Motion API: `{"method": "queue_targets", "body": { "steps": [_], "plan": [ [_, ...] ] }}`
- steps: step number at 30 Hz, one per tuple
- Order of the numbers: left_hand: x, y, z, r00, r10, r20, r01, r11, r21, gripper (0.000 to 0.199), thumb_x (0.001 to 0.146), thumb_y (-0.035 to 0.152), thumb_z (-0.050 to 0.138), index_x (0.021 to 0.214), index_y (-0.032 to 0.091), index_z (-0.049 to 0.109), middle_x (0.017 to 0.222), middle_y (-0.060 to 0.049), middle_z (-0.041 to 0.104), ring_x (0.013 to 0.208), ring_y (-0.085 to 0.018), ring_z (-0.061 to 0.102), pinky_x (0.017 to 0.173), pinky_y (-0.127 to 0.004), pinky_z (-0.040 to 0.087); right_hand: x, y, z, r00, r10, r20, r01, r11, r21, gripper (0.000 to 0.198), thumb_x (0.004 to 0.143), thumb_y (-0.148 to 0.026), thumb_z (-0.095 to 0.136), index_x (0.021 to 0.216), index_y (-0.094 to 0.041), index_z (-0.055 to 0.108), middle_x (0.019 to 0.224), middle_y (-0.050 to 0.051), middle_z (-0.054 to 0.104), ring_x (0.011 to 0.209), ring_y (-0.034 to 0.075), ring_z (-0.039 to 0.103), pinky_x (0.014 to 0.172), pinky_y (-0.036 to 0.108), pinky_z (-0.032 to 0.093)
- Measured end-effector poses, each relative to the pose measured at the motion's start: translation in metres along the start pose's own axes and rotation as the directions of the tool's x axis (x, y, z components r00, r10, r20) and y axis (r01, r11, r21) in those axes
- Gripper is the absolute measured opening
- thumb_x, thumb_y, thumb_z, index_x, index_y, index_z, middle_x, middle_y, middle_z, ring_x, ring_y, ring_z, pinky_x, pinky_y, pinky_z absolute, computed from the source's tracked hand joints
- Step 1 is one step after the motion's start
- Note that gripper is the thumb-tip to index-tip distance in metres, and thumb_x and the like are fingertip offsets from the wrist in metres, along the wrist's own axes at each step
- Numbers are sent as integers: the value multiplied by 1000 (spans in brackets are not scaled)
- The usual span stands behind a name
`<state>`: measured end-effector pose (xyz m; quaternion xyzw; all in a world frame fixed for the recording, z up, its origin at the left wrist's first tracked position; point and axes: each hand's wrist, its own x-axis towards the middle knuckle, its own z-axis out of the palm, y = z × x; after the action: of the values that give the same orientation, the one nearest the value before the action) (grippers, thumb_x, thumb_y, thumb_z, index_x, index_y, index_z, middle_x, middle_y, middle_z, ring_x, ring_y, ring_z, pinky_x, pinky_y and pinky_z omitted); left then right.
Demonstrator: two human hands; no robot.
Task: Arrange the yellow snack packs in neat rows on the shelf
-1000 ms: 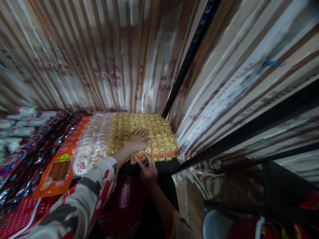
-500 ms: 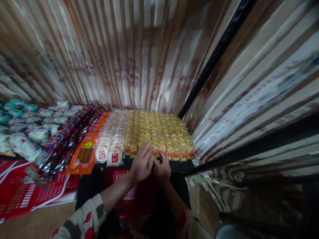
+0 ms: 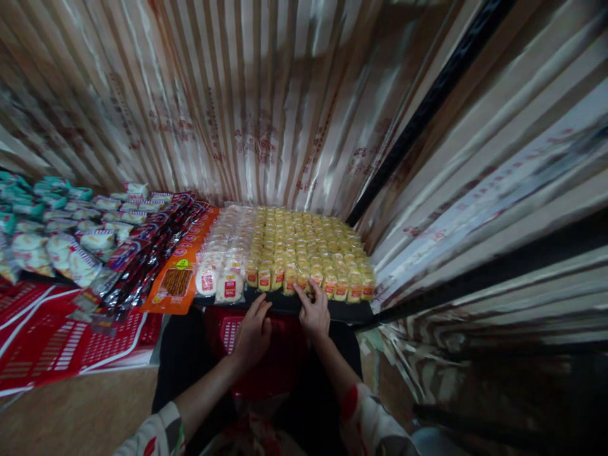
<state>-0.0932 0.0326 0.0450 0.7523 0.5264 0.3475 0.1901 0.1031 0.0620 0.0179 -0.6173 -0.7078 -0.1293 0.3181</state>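
Observation:
Rows of small yellow wrapped cakes (image 3: 313,244) with red labels stand packed together on a black shelf (image 3: 280,303). My right hand (image 3: 315,313) touches the front row with its fingertips, fingers apart and nothing held. Below the shelf's front edge, a little to the left, is my left hand (image 3: 254,326); its fingers are stretched forward, empty, off the cakes. White round wrapped crackers (image 3: 230,287) line up just left of the yellow cakes. Beside those lies an orange snack bag (image 3: 173,285) with brown sticks pictured on it.
Dark red shiny packets (image 3: 142,247) overlap left of the orange bag, with white wrapped snacks (image 3: 95,239) and teal packets (image 3: 52,190) farther left. Red baskets (image 3: 61,342) sit below. A printed striped curtain (image 3: 266,114) hangs behind, and a black post (image 3: 427,114) slants at the right.
My left hand has drawn back from the front row toward me and left. My right hand stays at the cakes with its fingers more extended. The view has shifted slightly left.

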Motion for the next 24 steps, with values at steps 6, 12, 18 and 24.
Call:
{"method": "queue_targets", "body": {
  "steps": [6,12,18,24],
  "plan": [
    [19,5,6,999,8,-39,-4,993,117,47,80,8,36,125,11,48,136,-14,45,128,-22,40,107,-39,37,0,0,-1,1000,-5,7,5,1000,2,61,79,-1,43,125,-39,52,136,5,34,115,22,41,85,33,50],
    [36,3,11,999,31,-12,-29,984,174,58,76,4,37,133,6,38,139,-15,42,132,-23,33,110,-41,33,-1,1,0,1000,-9,-9,9,1000,-8,62,79,-1,43,126,-41,51,135,5,36,112,21,43,83,32,50],
    [31,0,11,995,81,-55,-70,981,181,53,76,4,37,128,12,46,140,-11,42,132,-22,33,111,-43,32,-1,1,1,1000,-9,-12,9,1000,2,65,77,0,45,127,-42,50,135,4,37,113,22,44,81,32,51],
    [39,-9,7,995,91,-27,-84,976,199,60,75,2,34,135,11,37,143,-12,37,136,-21,28,111,-44,30,-1,1,1,1000,-9,-9,9,1000,1,64,78,0,44,126,-42,50,135,4,37,113,22,43,83,33,51]
  ]
}}
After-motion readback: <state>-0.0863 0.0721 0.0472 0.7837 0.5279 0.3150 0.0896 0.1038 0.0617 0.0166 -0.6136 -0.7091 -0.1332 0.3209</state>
